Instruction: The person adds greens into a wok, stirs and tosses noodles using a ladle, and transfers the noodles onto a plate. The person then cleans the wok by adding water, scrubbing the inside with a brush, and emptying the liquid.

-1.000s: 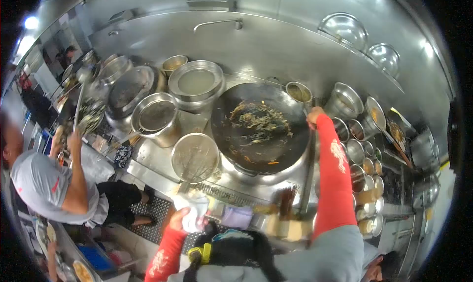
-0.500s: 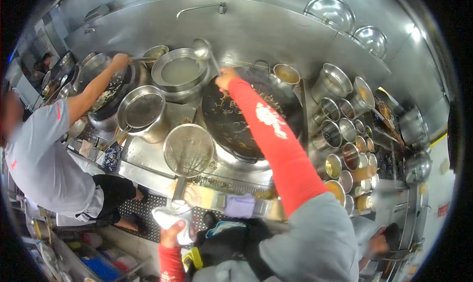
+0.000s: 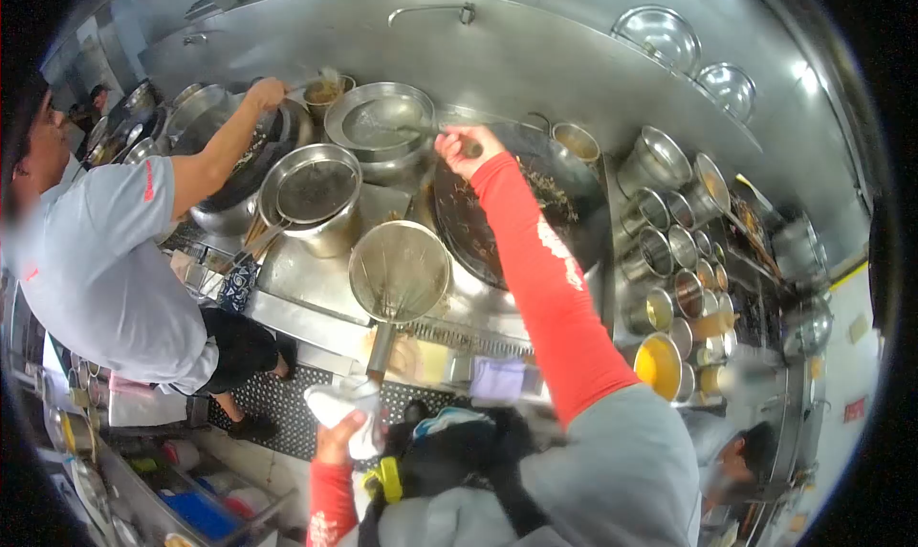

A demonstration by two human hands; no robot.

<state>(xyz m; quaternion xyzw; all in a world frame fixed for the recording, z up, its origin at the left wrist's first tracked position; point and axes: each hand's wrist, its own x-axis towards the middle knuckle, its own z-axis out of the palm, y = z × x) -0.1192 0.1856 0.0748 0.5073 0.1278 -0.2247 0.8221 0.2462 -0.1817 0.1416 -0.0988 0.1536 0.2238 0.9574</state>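
Observation:
My right hand [image 3: 469, 148] is closed around the handle of a ladle [image 3: 421, 130], whose bowl end reaches left over the pot of cloudy liquid [image 3: 378, 121]. Below my red right sleeve lies the large black wok [image 3: 469, 212], with strands of cooked food [image 3: 550, 195] in it, partly hidden by my arm. My left hand [image 3: 339, 437], low in the view, is wrapped round a white cloth [image 3: 335, 405]. Just above the cloth, the handle of a round mesh strainer [image 3: 399, 272] points down towards it. The handle's end is hidden by the cloth.
A co-worker [image 3: 115, 260] stands at the left, one arm stretched over another wok. Between us is a steel pot with a strainer [image 3: 316, 198]. Several metal containers [image 3: 660, 363] fill the right side. A purple cloth [image 3: 497, 379] hangs at the counter's front edge.
My right hand has moved from the wok's right side to its upper left, bringing the ladle over the pot. The co-worker's arm has reached out, and the camera view has shifted.

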